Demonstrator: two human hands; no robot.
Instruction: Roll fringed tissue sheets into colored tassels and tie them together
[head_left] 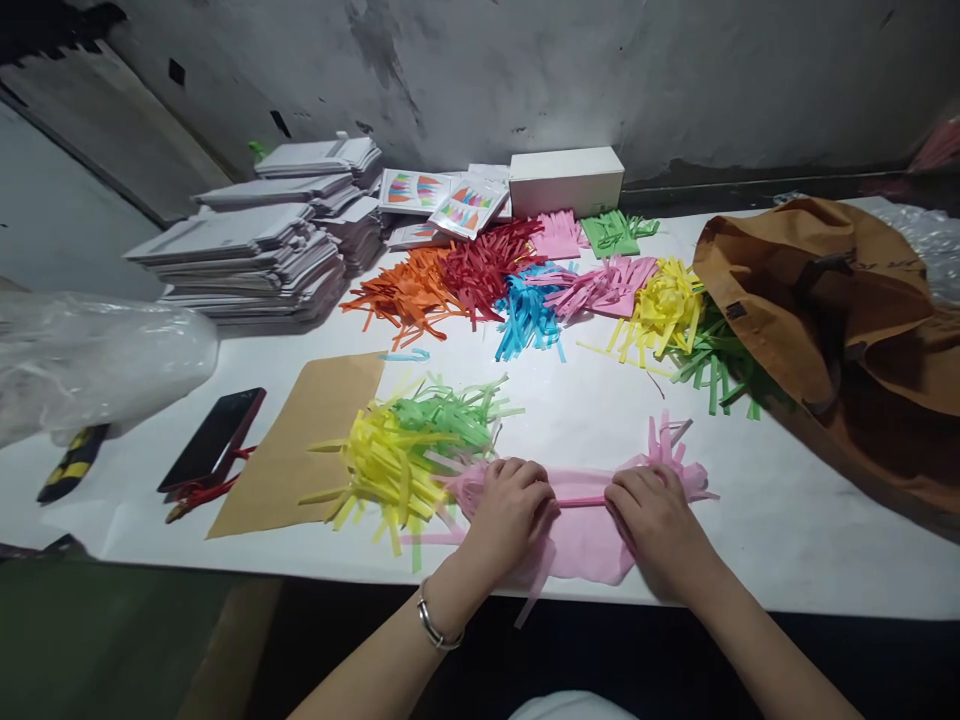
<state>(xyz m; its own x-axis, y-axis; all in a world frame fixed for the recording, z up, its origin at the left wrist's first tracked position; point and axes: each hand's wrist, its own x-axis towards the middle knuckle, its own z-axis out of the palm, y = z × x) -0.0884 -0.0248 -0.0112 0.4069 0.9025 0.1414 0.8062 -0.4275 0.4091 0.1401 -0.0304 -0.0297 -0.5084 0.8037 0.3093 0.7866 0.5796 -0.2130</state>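
At the front edge of the table lies a sheet of pink tissue paper (589, 550) with fringed ends. A tight, darker pink roll (581, 502) runs across it between my hands. My left hand (514, 505), with a silver bracelet at its wrist, curls its fingers over the left part of the paper. My right hand (656, 515) is closed over the right part, with pink fringe sticking out beyond it. Close to my left hand are a yellow tissue tassel (394, 455) and a light green tassel (450, 415), which touch each other.
Brown paper (300, 440), a phone (214, 440) and a plastic bag (97, 350) are at left. Behind stand stacked white packets (240, 250), a white box (566, 180) and coloured tassels, orange (412, 290) among them. A brown bag (825, 300) covers the right side.
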